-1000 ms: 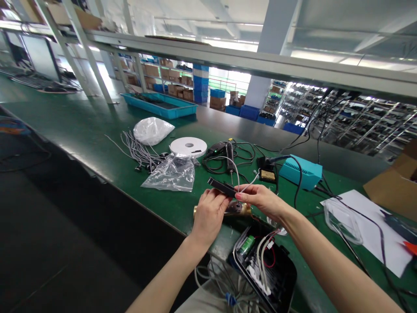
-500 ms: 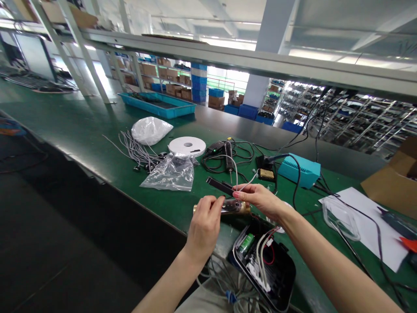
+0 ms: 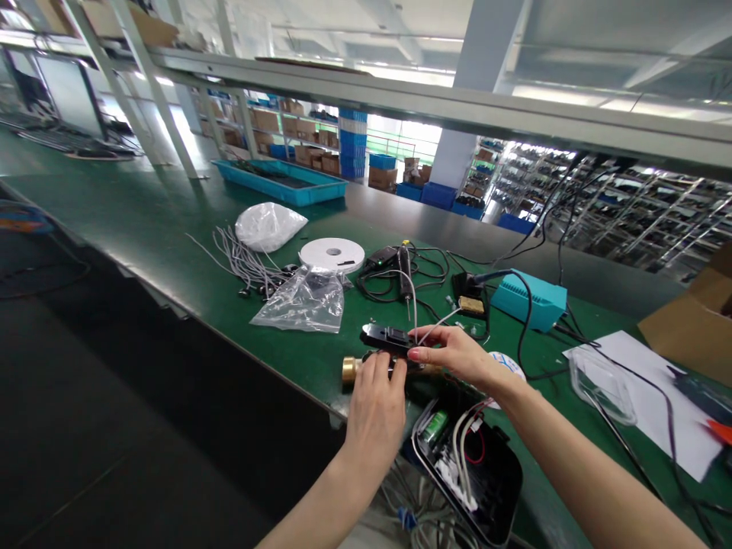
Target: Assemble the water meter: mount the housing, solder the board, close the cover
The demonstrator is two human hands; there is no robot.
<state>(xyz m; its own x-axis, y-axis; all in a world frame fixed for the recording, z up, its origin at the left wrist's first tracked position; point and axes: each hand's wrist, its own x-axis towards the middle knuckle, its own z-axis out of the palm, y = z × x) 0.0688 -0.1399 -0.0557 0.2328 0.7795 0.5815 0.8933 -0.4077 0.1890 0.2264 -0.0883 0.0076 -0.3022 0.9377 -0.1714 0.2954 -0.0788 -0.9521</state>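
Note:
A long, narrow black plastic part (image 3: 384, 335) is pinched at its right end by my right hand (image 3: 460, 357), with its flat side now facing up. Thin grey cable (image 3: 412, 293) rises from near those fingertips. Just below, my left hand (image 3: 377, 404) curls its fingers over a brass pipe fitting (image 3: 348, 370) near the bench edge; the threaded end pokes out on the left, and the hand covers much of its middle. Close under my right wrist, an open black housing (image 3: 495, 480) holds a green cylindrical battery (image 3: 435, 425) and white and red wires.
Behind my hands lie a clear plastic bag (image 3: 306, 301), a white reel (image 3: 332, 254), a bundle of grey cables (image 3: 229, 248) and a soldering iron (image 3: 405, 278). A teal box (image 3: 529, 299) and white paper (image 3: 680, 427) are to the right. A blue tray (image 3: 286, 191) sits further back.
The black part has turned so that its broad face shows more. My left hand has shifted right along the brass fitting, uncovering its threaded left end.

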